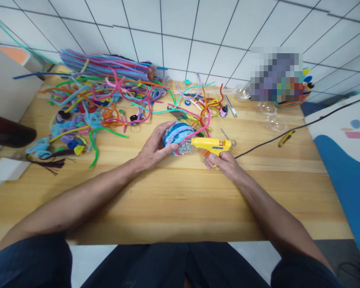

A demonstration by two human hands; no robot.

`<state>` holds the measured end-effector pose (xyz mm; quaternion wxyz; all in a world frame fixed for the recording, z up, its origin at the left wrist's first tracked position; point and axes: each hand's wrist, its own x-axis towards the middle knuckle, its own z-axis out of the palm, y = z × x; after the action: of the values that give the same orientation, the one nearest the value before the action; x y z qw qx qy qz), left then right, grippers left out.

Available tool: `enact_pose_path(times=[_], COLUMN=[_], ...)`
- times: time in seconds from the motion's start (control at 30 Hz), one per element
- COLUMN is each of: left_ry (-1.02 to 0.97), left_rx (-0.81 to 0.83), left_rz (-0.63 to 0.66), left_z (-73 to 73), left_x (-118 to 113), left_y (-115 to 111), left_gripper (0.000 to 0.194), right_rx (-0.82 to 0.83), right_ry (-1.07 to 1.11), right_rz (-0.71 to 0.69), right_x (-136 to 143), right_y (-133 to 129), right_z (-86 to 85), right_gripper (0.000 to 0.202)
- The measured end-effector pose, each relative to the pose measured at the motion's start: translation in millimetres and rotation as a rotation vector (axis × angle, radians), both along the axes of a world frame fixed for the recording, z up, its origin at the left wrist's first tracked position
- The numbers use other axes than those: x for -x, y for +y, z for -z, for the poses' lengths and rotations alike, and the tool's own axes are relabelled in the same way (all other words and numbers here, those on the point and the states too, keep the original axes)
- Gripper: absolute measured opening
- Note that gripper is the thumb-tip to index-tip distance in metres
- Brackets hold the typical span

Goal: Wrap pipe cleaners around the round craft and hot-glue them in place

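A white tiled wall (180,52) stands behind a pale wooden tabletop (180,200), which I inspect remotely through the head camera. The ball with blue fuzzy bands (175,130) is near the middle of the tabletop. The left hand (151,150) holds it from the side, thumb in front and fingers curved behind. The right hand (225,162) is closed round the grip of a yellow glue gun (208,143), its nozzle pointing at the ball; I cannot confirm contact. A pink fuzzy strip (202,127) runs from the ball up and to the right.

Containers: hollow clear plastic spheres (277,123) lie at the right rear; I cannot make out any contents. A white box-shaped object (9,169) sits at the left edge, its interior not visible to me.

Obscured items: a pixelated patch (276,76) masks objects beside the spheres. A dark cylinder (9,130) is cut off by the left border, and a black cord (321,117) leaves at the right. Small metal scissors (223,131) are partly covered by the glue gun. The tangle of multicoloured fuzzy stems (108,91) overlaps too heavily for me to count. The left fingertips are hidden behind the ball.
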<state>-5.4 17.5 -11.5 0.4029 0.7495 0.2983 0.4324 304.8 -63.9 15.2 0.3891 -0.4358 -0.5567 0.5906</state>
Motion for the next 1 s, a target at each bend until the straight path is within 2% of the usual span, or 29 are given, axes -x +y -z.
enact_pose_path(times=[0.3, 1.0], left_ry=[0.005, -0.047], left_rx=[-0.005, 0.031], left_rz=[0.008, 0.007], left_z=[-1.7, -1.3], left_x=[-0.1, -1.9], left_y=[0.4, -0.9], left_gripper=[0.078, 0.074], right_rx=[-0.021, 0.066], right_ry=[-0.024, 0.028], right_rz=[-0.038, 0.043], right_x=[0.9, -1.7], right_y=[0.4, 1.4], right_z=[-2.1, -2.8], right_gripper=[0.065, 0.067])
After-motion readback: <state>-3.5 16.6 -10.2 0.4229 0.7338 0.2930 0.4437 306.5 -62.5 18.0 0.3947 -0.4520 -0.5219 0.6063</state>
